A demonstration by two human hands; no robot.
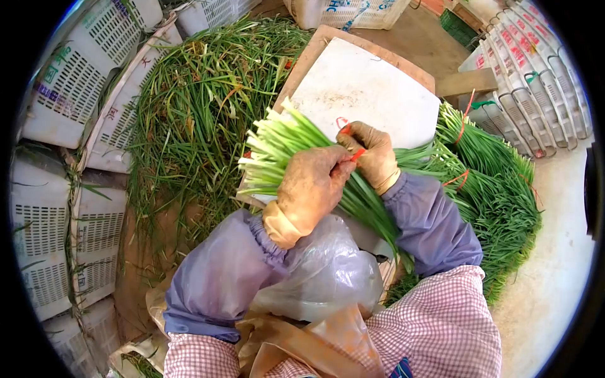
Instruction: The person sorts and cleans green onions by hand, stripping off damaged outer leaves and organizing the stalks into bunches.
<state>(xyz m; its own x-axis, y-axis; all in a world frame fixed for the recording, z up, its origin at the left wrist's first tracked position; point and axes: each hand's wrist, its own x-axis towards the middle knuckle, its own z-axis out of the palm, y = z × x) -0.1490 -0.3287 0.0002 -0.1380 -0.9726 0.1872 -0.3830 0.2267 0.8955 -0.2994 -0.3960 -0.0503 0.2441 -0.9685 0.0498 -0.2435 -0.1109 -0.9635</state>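
Observation:
A bundle of garlic chives (277, 154) lies beneath both hands, its pale cut ends pointing left and its green leaves trailing down to the right. My left hand (309, 189), in a soiled tan glove, is closed with thumb and fingers pinching a red tie (357, 155) over the bundle. My right hand (372, 154), gloved the same way, is closed at the tie's other side, and a red loop shows above its fingers. Whether the tie is knotted cannot be made out.
A white board (359, 82) lies ahead. Tied chive bundles (498, 189) are piled at right, and loose leaves (208, 107) heap at left. White plastic crates (82, 69) line the left, with more crates (529, 69) stacked at upper right. A clear plastic bag (321, 271) covers my lap.

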